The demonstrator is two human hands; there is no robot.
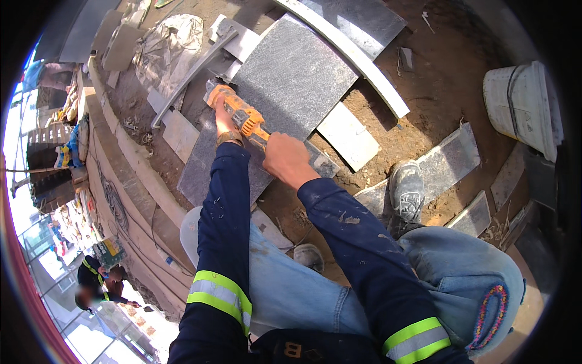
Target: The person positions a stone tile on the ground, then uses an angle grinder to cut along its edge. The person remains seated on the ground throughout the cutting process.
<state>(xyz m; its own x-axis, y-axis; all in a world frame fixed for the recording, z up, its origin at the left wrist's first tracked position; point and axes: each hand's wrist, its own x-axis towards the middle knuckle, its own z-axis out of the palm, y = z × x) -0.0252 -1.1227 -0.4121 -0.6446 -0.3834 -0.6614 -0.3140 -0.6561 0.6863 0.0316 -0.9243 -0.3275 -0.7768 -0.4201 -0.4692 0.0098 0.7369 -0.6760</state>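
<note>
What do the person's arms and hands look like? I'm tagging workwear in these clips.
Both arms wear dark navy sleeves with a yellow-and-silver reflective band near the upper arm, flecked with pale dust. The left hand and right hand are bare, no gloves.

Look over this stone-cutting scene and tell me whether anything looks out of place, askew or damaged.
Mostly an untidy site. The large grey slab lies skewed on bare dirt, with offcut pieces scattered about at odd angles. Both hands, left and right, are bare on the orange power cutter. Nothing looks broken or spilled.

Both arms outstretched; left hand [225, 123] and right hand [287, 157] clenched in grips
</note>
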